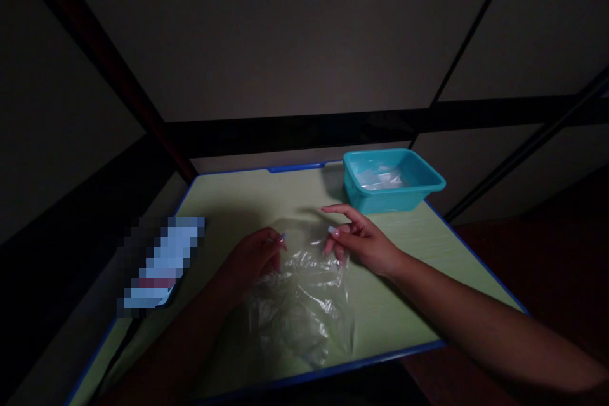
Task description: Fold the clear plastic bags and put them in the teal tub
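Observation:
A crumpled clear plastic bag (304,304) lies on the green table (404,279) near its front edge. My left hand (252,260) is closed, pinching the bag's top left edge between thumb and fingers. My right hand (361,241) pinches the bag's top right edge with thumb and a finger, while its other fingers stretch out toward the left. Both hands rest low over the table, about a hand's width apart.
A teal plastic tub (392,179) with clear plastic inside stands at the table's far right corner. A blurred-out flat object (162,263) lies at the table's left edge. The table has a blue rim, and dark walls and beams surround it.

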The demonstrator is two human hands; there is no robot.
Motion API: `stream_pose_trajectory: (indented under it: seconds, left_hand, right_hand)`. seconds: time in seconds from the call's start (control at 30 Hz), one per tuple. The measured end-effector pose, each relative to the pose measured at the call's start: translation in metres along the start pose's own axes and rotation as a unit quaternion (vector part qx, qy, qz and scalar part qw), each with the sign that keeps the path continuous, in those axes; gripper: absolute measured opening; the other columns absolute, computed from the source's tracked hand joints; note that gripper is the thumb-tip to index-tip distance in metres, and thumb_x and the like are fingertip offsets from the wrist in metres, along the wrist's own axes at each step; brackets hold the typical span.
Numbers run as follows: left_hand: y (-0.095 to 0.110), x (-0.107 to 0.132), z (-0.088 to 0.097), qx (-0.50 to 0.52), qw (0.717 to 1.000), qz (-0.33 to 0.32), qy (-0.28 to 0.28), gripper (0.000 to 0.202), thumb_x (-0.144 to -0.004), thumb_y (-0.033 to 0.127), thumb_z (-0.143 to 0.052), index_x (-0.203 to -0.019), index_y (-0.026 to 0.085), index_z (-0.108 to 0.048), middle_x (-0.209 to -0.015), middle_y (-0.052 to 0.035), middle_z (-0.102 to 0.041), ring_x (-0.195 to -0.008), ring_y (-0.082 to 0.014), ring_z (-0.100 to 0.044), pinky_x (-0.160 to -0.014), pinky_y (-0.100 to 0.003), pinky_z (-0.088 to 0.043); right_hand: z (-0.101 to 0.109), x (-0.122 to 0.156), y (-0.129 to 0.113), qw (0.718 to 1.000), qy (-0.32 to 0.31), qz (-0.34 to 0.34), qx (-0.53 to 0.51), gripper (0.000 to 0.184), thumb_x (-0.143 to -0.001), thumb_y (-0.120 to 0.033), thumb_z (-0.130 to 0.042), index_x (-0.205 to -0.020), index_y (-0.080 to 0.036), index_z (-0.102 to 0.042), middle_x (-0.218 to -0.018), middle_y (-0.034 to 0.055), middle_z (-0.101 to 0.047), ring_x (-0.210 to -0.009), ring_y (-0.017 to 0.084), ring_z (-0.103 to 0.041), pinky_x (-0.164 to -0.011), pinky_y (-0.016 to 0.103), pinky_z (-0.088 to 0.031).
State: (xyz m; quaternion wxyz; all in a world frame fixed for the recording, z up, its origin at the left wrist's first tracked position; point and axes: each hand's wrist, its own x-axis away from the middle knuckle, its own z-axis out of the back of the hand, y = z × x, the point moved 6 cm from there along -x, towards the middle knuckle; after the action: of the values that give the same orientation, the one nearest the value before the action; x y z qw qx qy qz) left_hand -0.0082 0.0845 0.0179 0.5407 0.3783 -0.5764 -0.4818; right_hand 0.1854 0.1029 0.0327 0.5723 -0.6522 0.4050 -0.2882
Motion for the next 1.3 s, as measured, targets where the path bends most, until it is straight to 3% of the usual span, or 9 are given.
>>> stream_pose_trajectory:
  seconds: [0.2, 0.33, 0.53, 0.63, 0.7, 0.87, 1.03, 1.2, 1.3]
  left_hand:
    - [-0.006, 0.007, -0.015, -0.130, 0.983, -0.013, -0.125, 0.033, -0.076, 0.050, -0.060, -0.079, 0.018, -0.056, -0.054, 0.0057, -0.054, -0.046, -0.0080, -0.042, -0.045, -0.020, -0.029]
    - [-0.005, 0.008, -0.018, -0.154, 0.979, -0.002, -0.133, 0.040, -0.072, 0.052, -0.061, -0.092, 0.018, -0.055, -0.056, 0.0052, -0.058, -0.048, -0.0108, -0.047, -0.046, -0.022, -0.032]
    - [0.006, 0.002, 0.005, -0.265, 0.959, -0.085, 0.043, 0.039, -0.077, 0.047, -0.054, -0.106, 0.021, -0.051, -0.079, 0.0001, -0.062, -0.071, -0.0189, -0.061, -0.064, -0.031, -0.048]
    - [0.026, 0.013, 0.014, -0.396, 0.867, -0.236, 0.189, 0.045, -0.079, 0.043, -0.053, -0.117, 0.018, -0.051, -0.117, -0.0117, -0.056, -0.108, -0.0280, -0.054, -0.094, -0.046, -0.044]
    - [0.032, 0.021, 0.008, -0.453, 0.807, -0.308, 0.220, 0.048, -0.081, 0.040, -0.053, -0.122, 0.015, -0.050, -0.130, -0.0156, -0.048, -0.123, -0.0320, -0.042, -0.105, -0.051, -0.034]
    - [0.019, 0.023, -0.018, -0.513, 0.793, -0.314, 0.100, 0.052, -0.085, 0.039, -0.052, -0.132, 0.017, -0.045, -0.145, -0.0146, -0.040, -0.136, -0.0305, -0.032, -0.111, -0.051, -0.028]
    - [-0.011, 0.019, -0.036, -0.599, 0.776, -0.175, -0.089, 0.078, -0.083, 0.049, -0.054, -0.148, 0.018, -0.023, -0.157, -0.0153, -0.017, -0.144, -0.0317, -0.015, -0.111, -0.057, -0.022]
    - [-0.013, 0.024, -0.034, -0.613, 0.766, -0.129, -0.144, 0.094, -0.077, 0.056, -0.061, -0.151, 0.025, -0.011, -0.158, -0.0113, -0.001, -0.146, -0.0280, -0.002, -0.113, -0.058, -0.013]
    - [-0.014, 0.024, -0.033, -0.602, 0.768, -0.132, -0.172, 0.100, -0.073, 0.060, -0.063, -0.150, 0.026, -0.009, -0.158, -0.0097, -0.001, -0.146, -0.0273, -0.001, -0.113, -0.059, -0.010]
  right_hand:
    - [-0.003, 0.000, 0.002, 0.997, -0.052, -0.021, 0.049, 0.031, -0.083, -0.046, -0.064, -0.093, -0.017, -0.072, -0.086, 0.0042, -0.073, -0.063, 0.011, -0.063, -0.067, 0.028, -0.052]
    - [-0.004, 0.000, 0.002, 0.992, -0.075, -0.022, 0.094, 0.034, -0.084, -0.047, -0.062, -0.077, -0.016, -0.074, -0.083, 0.0063, -0.073, -0.080, 0.016, -0.065, -0.082, 0.034, -0.050]
    - [0.018, -0.006, 0.014, 0.981, 0.026, -0.034, 0.191, 0.039, -0.083, -0.051, -0.060, -0.082, -0.014, -0.073, -0.081, 0.0071, -0.072, -0.072, 0.017, -0.065, -0.072, 0.034, -0.052]
    - [0.027, -0.007, 0.011, 0.957, 0.079, 0.006, 0.278, 0.038, -0.082, -0.048, -0.060, -0.096, -0.014, -0.072, -0.109, 0.0126, -0.067, -0.084, 0.022, -0.066, -0.069, 0.034, -0.055]
    - [0.029, -0.006, 0.010, 0.947, 0.102, 0.022, 0.305, 0.038, -0.081, -0.043, -0.061, -0.106, -0.016, -0.070, -0.123, 0.0140, -0.060, -0.088, 0.023, -0.066, -0.067, 0.034, -0.057]
    - [0.030, -0.004, 0.016, 0.944, 0.092, -0.004, 0.317, 0.044, -0.081, -0.033, -0.062, -0.121, -0.017, -0.063, -0.136, 0.0173, -0.049, -0.068, 0.019, -0.067, -0.056, 0.036, -0.058]
    - [0.022, -0.002, 0.000, 0.900, 0.088, 0.080, 0.420, 0.031, -0.078, -0.026, -0.066, -0.107, -0.017, -0.070, -0.111, 0.0141, -0.066, -0.101, 0.028, -0.063, -0.086, 0.044, -0.053]
    - [0.014, 0.006, -0.026, 0.903, 0.108, 0.191, 0.369, 0.039, -0.086, -0.029, -0.059, -0.126, -0.026, -0.060, -0.128, 0.0084, -0.060, -0.117, 0.023, -0.056, -0.100, 0.044, -0.044]
    - [0.015, 0.004, -0.019, 0.917, 0.087, 0.147, 0.360, 0.038, -0.086, -0.033, -0.060, -0.124, -0.024, -0.062, -0.126, 0.0089, -0.062, -0.117, 0.024, -0.056, -0.102, 0.044, -0.042]
